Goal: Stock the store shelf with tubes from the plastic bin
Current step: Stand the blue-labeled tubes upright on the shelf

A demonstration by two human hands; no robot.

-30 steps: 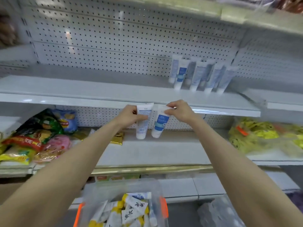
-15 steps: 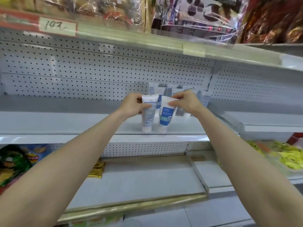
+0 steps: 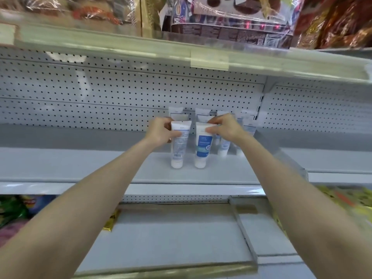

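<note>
Both arms reach to the middle shelf [image 3: 80,168]. Left hand [image 3: 161,132] grips a white tube [image 3: 178,146] near its top, barcode side facing out; right hand [image 3: 225,128] pinches the top of a second tube [image 3: 203,146] with a blue label. Both tubes stand cap-down on the shelf, side by side, just in front of a row of tubes [image 3: 223,146] at the pegboard [image 3: 100,93]. Snack bags [image 3: 12,210] lie on the lower shelf, left.

2 hands [image 3: 163,130], approx. 8 tubes [image 3: 179,143] visible.
</note>
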